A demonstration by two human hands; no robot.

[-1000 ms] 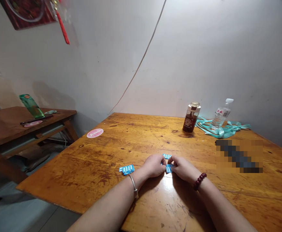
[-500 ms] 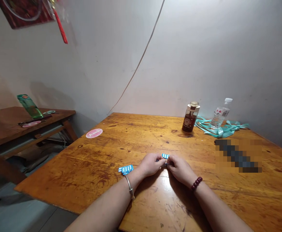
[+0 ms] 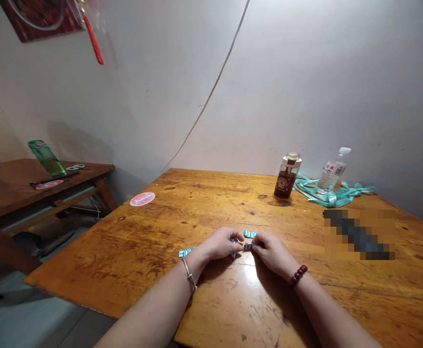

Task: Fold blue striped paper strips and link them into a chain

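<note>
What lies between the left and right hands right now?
In the head view, a small blue-and-white strip sits pinched at the right hand's fingertips, and a second strip lies just beyond.

The left hand hides most of a blue strip and part of a second strip. The piece pinched by the right hand is too small to read. Beyond the right hand, a pixelated patch blurs whatever lies on the tabletop. The forearms run off the bottom edge.
</note>
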